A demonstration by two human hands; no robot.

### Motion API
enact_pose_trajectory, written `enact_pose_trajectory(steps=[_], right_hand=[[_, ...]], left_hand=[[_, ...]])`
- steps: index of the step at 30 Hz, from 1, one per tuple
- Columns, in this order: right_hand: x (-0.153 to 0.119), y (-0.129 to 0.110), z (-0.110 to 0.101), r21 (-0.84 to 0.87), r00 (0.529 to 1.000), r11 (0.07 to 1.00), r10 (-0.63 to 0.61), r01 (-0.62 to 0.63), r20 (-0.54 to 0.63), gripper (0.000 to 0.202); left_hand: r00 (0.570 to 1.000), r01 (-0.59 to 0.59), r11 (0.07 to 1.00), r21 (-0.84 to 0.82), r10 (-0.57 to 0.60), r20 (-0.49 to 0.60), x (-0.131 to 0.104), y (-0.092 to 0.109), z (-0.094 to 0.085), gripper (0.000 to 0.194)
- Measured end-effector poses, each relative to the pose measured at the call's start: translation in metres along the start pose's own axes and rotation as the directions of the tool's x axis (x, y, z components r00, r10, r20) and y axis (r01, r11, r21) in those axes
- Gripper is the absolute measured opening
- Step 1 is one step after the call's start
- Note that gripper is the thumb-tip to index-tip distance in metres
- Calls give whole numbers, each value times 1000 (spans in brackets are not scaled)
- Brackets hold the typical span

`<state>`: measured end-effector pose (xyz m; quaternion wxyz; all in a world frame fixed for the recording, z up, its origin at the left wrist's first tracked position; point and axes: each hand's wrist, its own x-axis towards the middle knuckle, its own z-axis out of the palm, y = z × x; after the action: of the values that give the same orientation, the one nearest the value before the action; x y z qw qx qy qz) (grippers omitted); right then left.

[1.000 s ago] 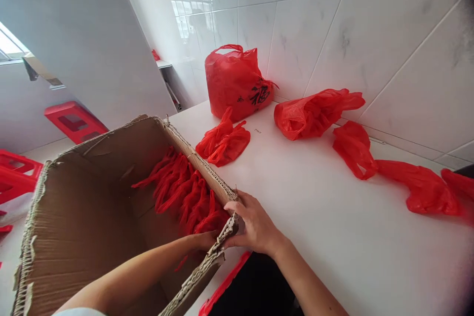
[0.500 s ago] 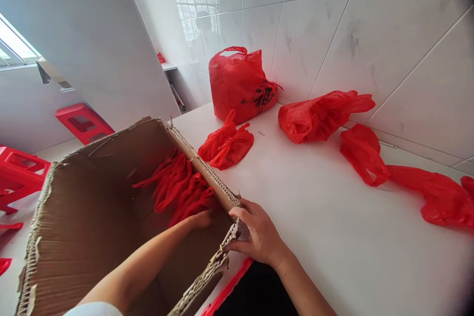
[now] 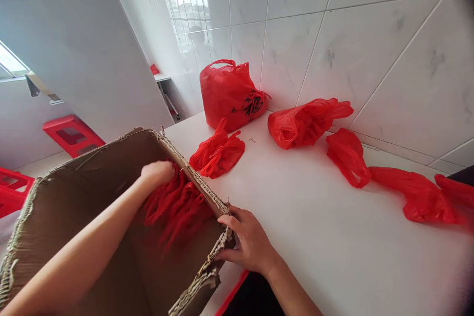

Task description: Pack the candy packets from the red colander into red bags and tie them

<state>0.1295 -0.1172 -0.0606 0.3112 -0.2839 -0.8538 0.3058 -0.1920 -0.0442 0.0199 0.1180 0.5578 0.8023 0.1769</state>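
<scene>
Black character printed on standing red bag (image 3: 230,93); I am clenching left hand (image 3: 158,174) on crinkled red bags (image 3: 177,207); right hand (image 3: 247,243) gripping torn corrugated box (image 3: 92,207) corner.

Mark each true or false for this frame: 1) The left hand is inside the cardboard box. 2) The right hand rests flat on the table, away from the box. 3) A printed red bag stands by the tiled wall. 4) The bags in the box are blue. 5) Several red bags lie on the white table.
1) True: the left hand is in the box, closed on a bunch of red bags.
2) False: the right hand grips the box's near corner.
3) True: the printed bag stands against the wall.
4) False: they are red.
5) True: loose bags lie on the table.
</scene>
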Motion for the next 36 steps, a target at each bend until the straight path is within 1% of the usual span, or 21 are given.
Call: enact_pose_trajectory(steps=[1,2,3,5,8,10,11,12,14,17,21,23,25,27,28,29,31,32,33,34,36], right_hand=[[0,0,0,-1,1000,1000,6,-6,0,68],[0,0,0,-2,1000,1000,12,-12,0,69],[-1,0,0,-1,1000,1000,17,-17,0,70],[-1,0,1,1,1000,1000,27,-27,-2,71],[-1,2,2,-5,999,999,32,-32,-6,74],[-2,4,4,-15,1000,999,30,-30,-10,74],[-2,5,5,-22,1000,999,27,-27,-15,74],[-3,6,6,-31,1000,999,24,-24,-20,74],[-3,8,7,-48,999,999,17,-18,-31,75],[-4,7,6,-54,1000,999,7,-9,-28,75],[-3,4,1,-27,1000,1000,3,-4,-19,69],[-3,3,0,-20,1000,1000,-1,1,-18,68],[-3,3,0,-23,1000,1000,-1,1,-18,69],[-3,4,0,-27,1000,1000,7,-7,-13,68],[-3,4,0,-29,1000,1000,10,-10,-10,68],[-3,4,0,-30,1000,999,11,-11,-8,67],[-3,4,0,-31,1000,999,4,-4,-10,67],[-3,4,0,-32,1000,999,1,-1,-13,67],[-3,4,0,-33,1000,999,-1,1,-15,67],[-2,4,0,-34,1000,999,-2,1,-16,67],[-2,3,0,-38,1000,999,-4,3,-16,67]], left_hand=[[997,14,999,48,-11,-71,7,11,-13,33],[992,17,997,81,-6,-128,13,25,-20,35],[986,-2,995,99,19,-163,16,41,-21,37],[983,-84,991,106,100,-152,21,74,-6,38],[979,-196,979,56,199,-52,27,115,35,35],[975,-223,975,-7,223,3,32,131,56,35],[973,-227,973,-47,228,26,34,135,61,34],[971,-229,969,-96,234,48,37,137,62,32],[964,-227,949,-218,251,87,38,136,53,30],[951,-204,873,-444,284,122,24,123,20,39],[951,-150,728,-669,291,105,-21,94,-32,55],[966,-32,615,-788,223,135,-46,76,-49,59],[982,95,512,-854,95,165,-66,53,-55,60],[966,219,491,-843,10,257,-77,25,-53,61],[935,303,510,-805,6,355,-79,9,-49,63],[880,392,536,-748,17,474,-80,-7,-43,65],[732,527,624,-578,13,681,-81,-38,-25,66],[684,539,670,-510,5,729,-82,-51,-12,65],[659,545,697,-466,-12,752,-85,-61,2,63],[641,544,720,-430,-27,767,-88,-68,18,60],[630,492,802,-340,-58,774,-97,-75,54,52]])
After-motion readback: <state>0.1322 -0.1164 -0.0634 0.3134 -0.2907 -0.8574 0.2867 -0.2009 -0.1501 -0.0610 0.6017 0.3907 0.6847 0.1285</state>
